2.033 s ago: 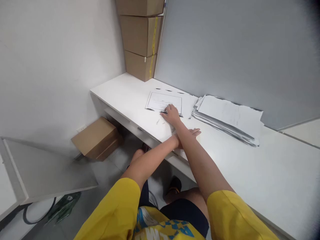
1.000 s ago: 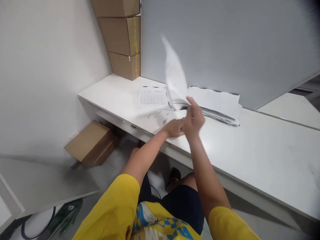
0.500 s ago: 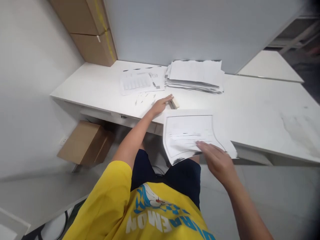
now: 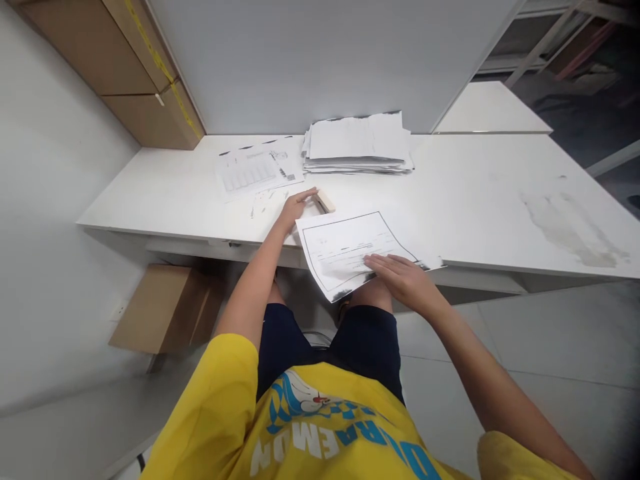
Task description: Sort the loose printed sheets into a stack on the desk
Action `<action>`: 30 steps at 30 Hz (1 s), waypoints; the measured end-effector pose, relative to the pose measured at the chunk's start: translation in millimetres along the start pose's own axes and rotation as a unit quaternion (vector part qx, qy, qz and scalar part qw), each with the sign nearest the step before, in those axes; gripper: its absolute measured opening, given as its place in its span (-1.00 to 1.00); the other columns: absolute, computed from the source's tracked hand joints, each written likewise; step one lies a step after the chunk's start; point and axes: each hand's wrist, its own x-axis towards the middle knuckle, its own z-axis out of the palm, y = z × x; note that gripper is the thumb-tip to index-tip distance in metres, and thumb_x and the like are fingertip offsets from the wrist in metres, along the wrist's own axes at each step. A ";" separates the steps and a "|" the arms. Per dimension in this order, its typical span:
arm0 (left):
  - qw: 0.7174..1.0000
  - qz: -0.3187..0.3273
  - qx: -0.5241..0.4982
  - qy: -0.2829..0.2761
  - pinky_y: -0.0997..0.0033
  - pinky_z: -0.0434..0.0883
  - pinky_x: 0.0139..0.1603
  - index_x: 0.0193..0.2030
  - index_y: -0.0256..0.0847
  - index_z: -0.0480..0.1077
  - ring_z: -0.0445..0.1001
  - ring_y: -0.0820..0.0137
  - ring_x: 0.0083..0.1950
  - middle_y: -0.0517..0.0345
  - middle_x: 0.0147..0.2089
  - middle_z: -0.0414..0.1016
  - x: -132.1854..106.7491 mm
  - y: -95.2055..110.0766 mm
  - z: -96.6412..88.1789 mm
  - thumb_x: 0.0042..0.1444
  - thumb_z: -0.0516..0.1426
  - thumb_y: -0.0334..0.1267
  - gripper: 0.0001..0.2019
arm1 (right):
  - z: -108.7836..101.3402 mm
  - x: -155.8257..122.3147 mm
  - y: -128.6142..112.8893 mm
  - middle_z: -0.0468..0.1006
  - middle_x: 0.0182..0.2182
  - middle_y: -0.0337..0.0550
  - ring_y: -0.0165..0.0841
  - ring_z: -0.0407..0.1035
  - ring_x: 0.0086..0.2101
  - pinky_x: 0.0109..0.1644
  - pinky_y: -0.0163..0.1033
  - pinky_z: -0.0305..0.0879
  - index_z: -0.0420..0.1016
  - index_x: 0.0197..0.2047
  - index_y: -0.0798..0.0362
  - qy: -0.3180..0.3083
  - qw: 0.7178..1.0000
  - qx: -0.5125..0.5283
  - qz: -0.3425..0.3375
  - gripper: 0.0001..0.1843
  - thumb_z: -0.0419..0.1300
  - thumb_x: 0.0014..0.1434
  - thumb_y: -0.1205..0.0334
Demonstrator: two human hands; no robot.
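Observation:
A small beige object (image 4: 324,201), shaped like a stapler with a dark slit along its side, rests on the white desk. My left hand (image 4: 297,208) reaches round its left side, fingers against its far end; the palm side is hidden. At the front edge of the desk, my right hand (image 4: 400,280) holds a printed sheet of paper (image 4: 345,243) with a black border. Its fingers lie flat together on top, and the thumb is out of sight below. The sheet's near part bends down over the edge, and its upper left corner is close to the beige object.
A thick stack of paper (image 4: 355,143) stands against the grey panel (image 4: 310,60). Printed sheets (image 4: 255,170) lie left of it. Cardboard boxes (image 4: 150,113) stand at the back left, another box (image 4: 155,307) below the desk (image 4: 475,200). A greyish stain marks the right side.
The sheet in my right hand has turned, and its upper left corner now lies nearer the beige object. My left hand stays at that object. The camera view has shifted.

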 end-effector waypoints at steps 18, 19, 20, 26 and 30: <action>0.997 -0.036 -0.016 0.073 0.21 0.24 0.35 -0.07 -0.20 0.58 0.42 0.24 0.27 0.08 0.13 0.57 -5.2 9.4 -4.7 0.09 0.05 -0.39 -0.66 | -9.6 12.0 1.8 0.51 0.16 -0.15 -0.23 0.43 0.13 0.15 -0.01 0.44 0.32 0.34 -0.11 -0.020 1.000 0.007 -0.010 -0.35 -0.07 0.26 0.50; 0.996 -0.038 -0.012 0.074 0.21 0.26 0.33 -0.08 -0.19 0.58 0.43 0.23 0.26 0.09 0.14 0.57 -6.0 10.3 -4.5 0.10 0.05 -0.38 -0.66 | -9.2 13.6 3.4 0.51 0.16 -0.14 -0.23 0.43 0.13 0.16 -0.01 0.43 0.35 0.32 -0.11 -0.024 1.000 0.006 -0.008 -0.38 -0.07 0.27 0.48; 0.996 -0.041 -0.009 0.073 0.22 0.29 0.30 -0.08 -0.19 0.58 0.43 0.23 0.25 0.10 0.14 0.56 -6.5 10.8 -4.2 0.11 0.05 -0.36 -0.67 | -9.0 15.2 5.1 0.51 0.15 -0.13 -0.23 0.44 0.13 0.17 0.00 0.42 0.38 0.30 -0.10 -0.027 1.000 0.003 -0.005 -0.42 -0.08 0.30 0.46; 0.995 -0.025 -0.028 0.090 0.28 0.34 0.25 -0.16 -0.21 0.55 0.47 0.28 0.20 0.03 0.09 0.59 -5.2 8.1 -2.0 0.16 0.05 -0.27 -0.74 | -10.5 26.5 18.8 0.50 0.17 -0.09 -0.20 0.41 0.15 0.21 0.02 0.37 0.47 0.22 -0.07 -0.047 0.999 0.006 0.025 -0.54 -0.09 0.39 0.31; 0.976 0.005 0.005 0.219 0.32 0.37 0.20 -0.02 -0.19 0.48 0.53 0.35 0.10 0.03 0.00 0.62 -13.5 18.8 -16.4 0.27 -0.08 -0.23 -0.66 | -4.5 39.8 24.8 0.47 0.19 -0.05 -0.19 0.36 0.20 0.25 0.03 0.32 0.47 0.22 -0.02 -0.066 0.995 0.052 0.046 -0.55 -0.09 0.40 0.23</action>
